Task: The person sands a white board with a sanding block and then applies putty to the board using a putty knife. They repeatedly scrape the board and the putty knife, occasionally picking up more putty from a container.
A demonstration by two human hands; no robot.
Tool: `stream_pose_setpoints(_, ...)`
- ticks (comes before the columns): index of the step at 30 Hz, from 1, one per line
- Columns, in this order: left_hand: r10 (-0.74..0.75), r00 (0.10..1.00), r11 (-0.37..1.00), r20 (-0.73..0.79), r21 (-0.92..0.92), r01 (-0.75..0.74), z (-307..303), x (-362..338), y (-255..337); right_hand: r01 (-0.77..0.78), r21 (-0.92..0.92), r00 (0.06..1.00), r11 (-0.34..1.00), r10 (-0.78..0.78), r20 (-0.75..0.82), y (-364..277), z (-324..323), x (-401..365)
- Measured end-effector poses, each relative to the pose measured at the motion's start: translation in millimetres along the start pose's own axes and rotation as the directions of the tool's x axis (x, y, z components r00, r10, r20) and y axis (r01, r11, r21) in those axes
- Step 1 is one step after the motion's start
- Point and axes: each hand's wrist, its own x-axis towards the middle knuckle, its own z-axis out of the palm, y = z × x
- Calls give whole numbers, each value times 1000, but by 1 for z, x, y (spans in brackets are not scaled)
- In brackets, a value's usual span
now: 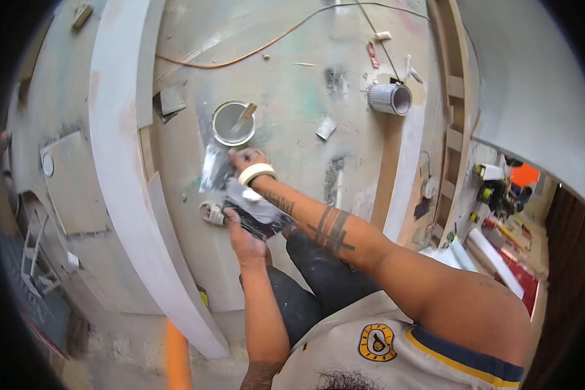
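Note:
My right hand (248, 158), with a roll of masking tape (257, 173) round its wrist, is closed on a shiny flat scraper (215, 170), blurred by motion. My left hand (246, 246) grips a dark flat plate (266, 221) that carries a smear of grey paste (251, 195). The plate is tilted below my right wrist and hides part of that forearm. Just beyond my right hand stands an open tin (218, 133) of grey paste, a wooden-handled tool (246, 117) leaning in it. A whitish rolled item (212, 213) lies left of my left hand.
A long curved white panel (120, 130) borders the left side. To the right are a tipped grey-smeared can (390, 99) and a wooden frame (458, 97). An orange cable (240, 60) crosses the far floor. A grey square pad (171, 100) and a small whitish piece (325, 128) lie nearby.

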Motion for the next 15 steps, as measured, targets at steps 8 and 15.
stream_pose_setpoints(8,-1,1000,1000,14,6,1,4,9,55,26,138,947,990,-69,315,3,-21,-72)
stream_pose_setpoints(15,36,991,998,-126,-45,-42,28,-18,64,-477,846,867,240,289,407,29,-28,-42)
